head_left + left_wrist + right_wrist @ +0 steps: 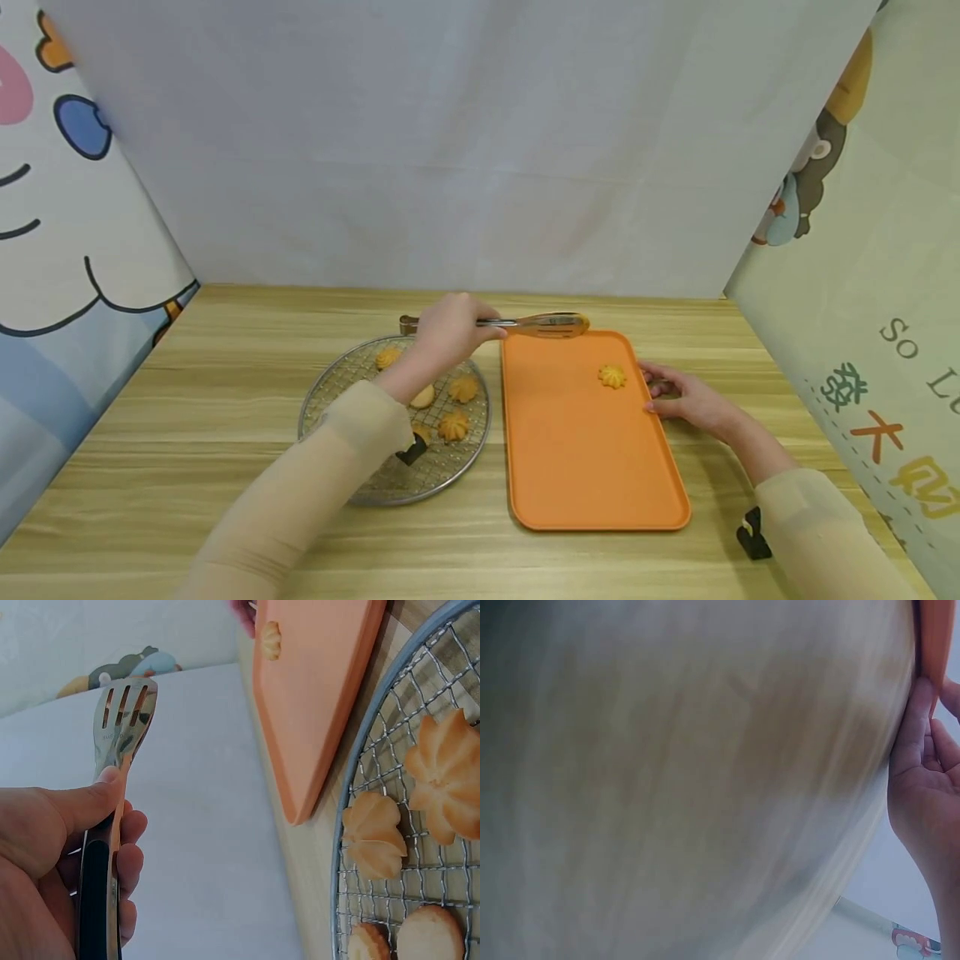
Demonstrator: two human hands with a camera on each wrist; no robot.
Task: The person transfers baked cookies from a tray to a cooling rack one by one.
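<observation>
the left hand [448, 329] grips metal tongs [542, 325], held level over the tray's [585, 467] far left corner, their tips together and holding nothing. the right hand [686, 398] rests with relaxed fingers against the tray's right edge. one cookie [612, 376] lies near the tray's far right corner. more cookies [454, 426] sit on the round rack [330, 392], just left of the tray on the table [225, 367].

Light wooden bench [225, 392] with two carriers side by side.

A round wire rack [352, 392] lies left of centre and an orange tray [577, 467] just beside it on the right, apart by a narrow strip of wood. A small black object [752, 533] sits near the front right edge. Cloth walls close in the bench's back and sides.
</observation>
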